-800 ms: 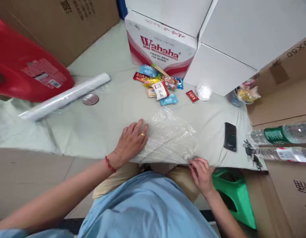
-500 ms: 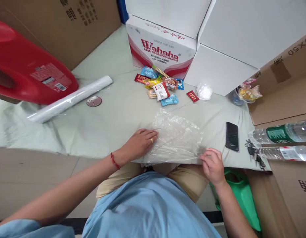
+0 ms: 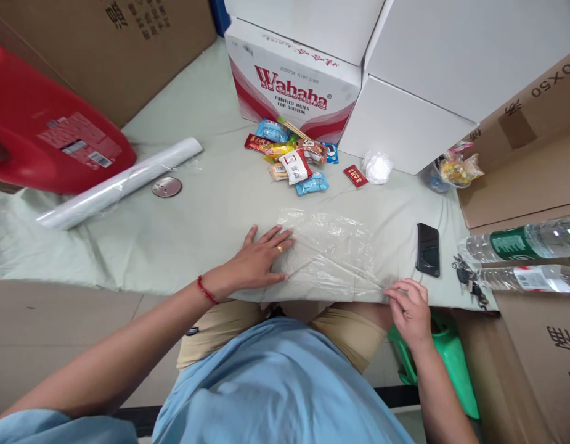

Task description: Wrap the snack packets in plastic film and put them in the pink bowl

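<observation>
A clear plastic bag [image 3: 331,253] lies flat and wrinkled on the cloth-covered table in front of me. My left hand [image 3: 261,256] rests on its left side, palm down with fingers spread. At the near right corner of the bag, my right hand [image 3: 408,302] pinches the film between thumb and fingers, and creases run from there across to the left hand. Beyond the bag sits a pile of wrapped snacks [image 3: 296,165]. To the right of the pile lie a small red packet [image 3: 355,176] and a crumpled white plastic bundle [image 3: 376,167].
A white plastic roll [image 3: 122,184], a round metal disc [image 3: 167,187] and a red jug [image 3: 53,123] are on the left. The Wahaha carton [image 3: 294,86] stands behind. Rightward are a phone [image 3: 427,249], keys [image 3: 469,279], two bottles [image 3: 534,277] and a snack cup [image 3: 451,172].
My left hand has spread its fingers and flattened on the bag. My right hand has moved slightly right with the corner, and the bag is pulled flatter.
</observation>
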### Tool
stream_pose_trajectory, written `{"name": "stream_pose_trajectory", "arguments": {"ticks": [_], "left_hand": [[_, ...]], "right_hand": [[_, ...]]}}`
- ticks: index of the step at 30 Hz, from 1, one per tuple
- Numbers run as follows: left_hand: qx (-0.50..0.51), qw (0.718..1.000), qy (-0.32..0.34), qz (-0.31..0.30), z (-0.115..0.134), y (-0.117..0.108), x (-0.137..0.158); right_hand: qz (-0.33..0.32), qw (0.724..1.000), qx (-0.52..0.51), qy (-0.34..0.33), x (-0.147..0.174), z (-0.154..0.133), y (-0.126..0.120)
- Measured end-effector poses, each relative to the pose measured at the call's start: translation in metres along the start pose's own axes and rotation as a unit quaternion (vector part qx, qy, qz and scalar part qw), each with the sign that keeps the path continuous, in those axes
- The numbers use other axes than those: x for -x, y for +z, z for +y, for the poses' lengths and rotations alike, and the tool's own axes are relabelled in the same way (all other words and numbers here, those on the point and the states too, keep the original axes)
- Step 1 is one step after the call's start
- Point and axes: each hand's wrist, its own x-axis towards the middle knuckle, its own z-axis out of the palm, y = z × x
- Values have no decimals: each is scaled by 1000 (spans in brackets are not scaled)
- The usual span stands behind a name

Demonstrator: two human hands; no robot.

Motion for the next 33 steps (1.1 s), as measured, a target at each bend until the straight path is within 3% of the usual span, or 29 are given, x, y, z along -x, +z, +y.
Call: {"name": "stream_pose_trajectory", "arguments": {"ticks": [3, 5, 6, 7, 9, 12, 14, 18, 21, 24, 28, 33], "left_hand": [[34, 999, 10, -23, -8, -4, 3], [56, 998, 12, -17, -9, -5, 2], [67, 998, 10, -12, -9, -5, 2], [80, 997, 6, -7, -8, -4, 1], [108, 994, -8, 5, -9, -2, 0], [149, 988, -25, 32, -9, 1, -3], [158, 985, -42, 58, -6, 0, -5], [74, 983, -92, 142, 14, -9, -11], [-19, 979, -67, 190, 30, -18, -14], [-66, 979, -60, 181, 31, -24, -19], [-62, 984, -85, 143, 2, -28, -33], [17, 983, -112, 142, -38, -43, -53]], "right_hand": [[104, 991, 15, 84, -10, -13, -4], [154, 985, 5, 84, -26, -35, -3], [144, 988, -11, 61, -35, -49, 0], [111, 993, -34, 29, -44, -64, 4], [-18, 996, -77, -33, -58, -95, 20], [-200, 972, -80, -89, -67, -138, 53], [-253, 957, -75, -121, -67, -160, 76], [-269, 943, -101, -165, -70, -192, 105], [-274, 946, -106, -140, -78, -202, 109], [-287, 942, -114, -128, -83, -199, 107], [-288, 944, -98, -127, -82, -190, 109], [-295, 937, -96, -161, -95, -185, 120]]}}
